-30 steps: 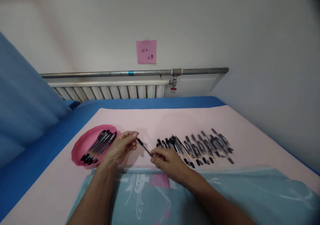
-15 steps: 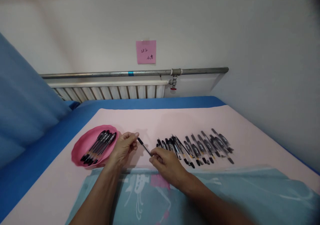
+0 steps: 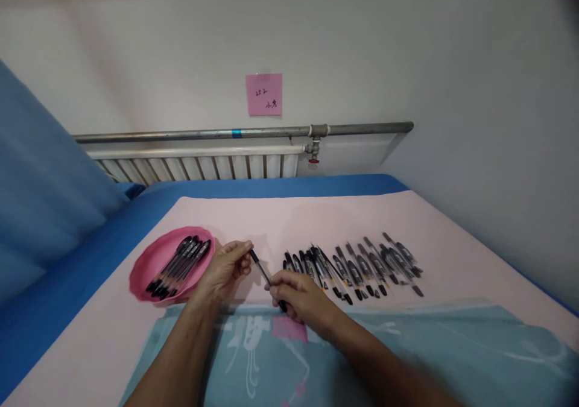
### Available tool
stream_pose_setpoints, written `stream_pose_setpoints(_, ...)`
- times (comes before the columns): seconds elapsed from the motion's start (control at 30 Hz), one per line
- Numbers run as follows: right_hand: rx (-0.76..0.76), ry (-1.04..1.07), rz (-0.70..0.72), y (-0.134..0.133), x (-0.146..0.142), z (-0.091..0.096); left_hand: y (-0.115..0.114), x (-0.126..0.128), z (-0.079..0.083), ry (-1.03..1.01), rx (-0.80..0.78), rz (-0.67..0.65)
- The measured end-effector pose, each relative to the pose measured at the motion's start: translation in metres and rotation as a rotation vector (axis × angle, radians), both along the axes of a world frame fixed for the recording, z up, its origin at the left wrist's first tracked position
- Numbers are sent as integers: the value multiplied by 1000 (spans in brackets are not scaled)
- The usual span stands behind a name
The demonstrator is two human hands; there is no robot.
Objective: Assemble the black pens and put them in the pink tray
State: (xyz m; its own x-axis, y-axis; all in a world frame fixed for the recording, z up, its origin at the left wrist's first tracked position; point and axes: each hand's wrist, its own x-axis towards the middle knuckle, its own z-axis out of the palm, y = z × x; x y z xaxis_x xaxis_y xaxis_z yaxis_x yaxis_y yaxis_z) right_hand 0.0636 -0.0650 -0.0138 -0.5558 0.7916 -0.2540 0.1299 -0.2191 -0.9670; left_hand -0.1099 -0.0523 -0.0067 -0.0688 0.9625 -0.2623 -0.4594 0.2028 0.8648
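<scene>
A slim pen (image 3: 261, 267) with a black upper end and a clear barrel slants between my two hands. My left hand (image 3: 230, 263) pinches its upper end between thumb and forefinger. Lower down, the fingers of my right hand (image 3: 296, 292) are closed round the pen, and a black tip pokes out beneath them. Left of my hands, a pink scalloped tray (image 3: 143, 261) holds several black-capped pens (image 3: 181, 265). To the right lies a loose spread of pens, caps and small parts (image 3: 353, 268).
Pink cloth (image 3: 253, 214) covers the surface, with a blue edge (image 3: 271, 187) behind it. A teal patterned cloth (image 3: 384, 347) lies in front. Beyond stand a radiator (image 3: 199, 166) and a metal pipe (image 3: 271, 132). A blue curtain (image 3: 49, 184) hangs at left.
My right hand has shifted slightly left and down, and the pen's black lower end now shows below its fingers. My left hand has barely moved.
</scene>
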Motion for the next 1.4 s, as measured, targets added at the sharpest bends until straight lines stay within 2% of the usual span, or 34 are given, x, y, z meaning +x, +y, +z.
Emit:
stream_pose_setpoints(0.1,-40,25,0,1,0,0,-1,-1,0,-4,28,-39)
stream_pose_setpoints(0.27,93,-25,-27,4,0,-3,0,-1,1,-30,20,9)
stream_pose_setpoints(0.47,200,-72,-15,2,0,-2,0,0,-2,91,47,9)
stream_pose_setpoints(0.63,211,-87,-21,2,0,-2,0,-3,-2,80,44,-15)
stream_pose_setpoints(0.8,254,-93,-13,1,0,-1,2,-1,-3,99,10,74)
stream_pose_setpoints(0.9,258,-97,-20,0,0,-1,1,-1,-4,125,48,62)
stream_pose_setpoints(1.03,253,-95,-25,1,-1,-3,0,-1,-2,61,61,27)
stream_pose_setpoints(1.2,295,-99,-11,1,0,-3,1,1,-2,0,-16,37)
stream_pose_setpoints(1.4,310,-118,-5,0,0,-5,1,1,-2,66,48,45)
